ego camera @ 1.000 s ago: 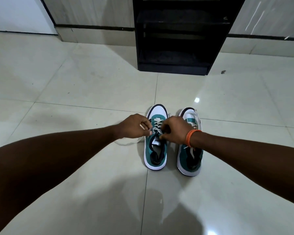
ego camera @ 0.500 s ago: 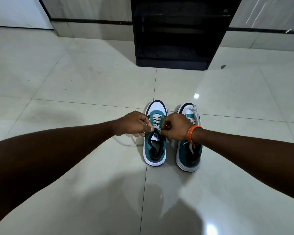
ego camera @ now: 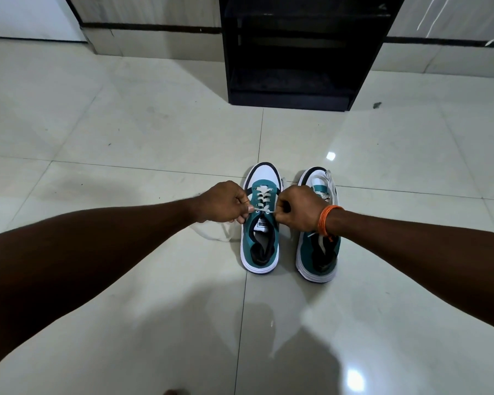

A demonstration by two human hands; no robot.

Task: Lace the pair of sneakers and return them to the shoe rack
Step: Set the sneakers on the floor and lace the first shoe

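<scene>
Over the left sneaker (ego camera: 260, 223), at its upper eyelets, both hands are curled into loose fists with the white lace (ego camera: 262, 199) pinched between thumb and forefinger. The left hand (ego camera: 224, 203) grips one end at the sneaker's left edge, its fingers (ego camera: 244, 210) folded tight against the thumb, and the lace runs straight across from there to the right hand (ego camera: 295, 208), which pinches the other end at the sneaker's right edge. That stretch of lace is drawn taut and level between the two fists, just nearer than the crossed rows already threaded through the teal upper. A slack loop of the same lace trails onto the floor (ego camera: 126, 138) under the left hand, to the left of the shoe.

The left sneaker stands upright on the pale glossy tiles, toe pointing away, its white toe cap and dark rim visible beyond the knuckles and its open collar and labelled tongue showing on the near side. The right sneaker (ego camera: 318, 252) stands just beside it on the right, parallel and also toe-away, partly covered by the right wrist, which wears an orange thread band (ego camera: 327, 220); loose white lace lies over its toe end.

Farther off, past a tile seam, the black shoe rack (ego camera: 297, 52) stands against the wall, well apart from the shoes, its dark shelves open toward the person.
</scene>
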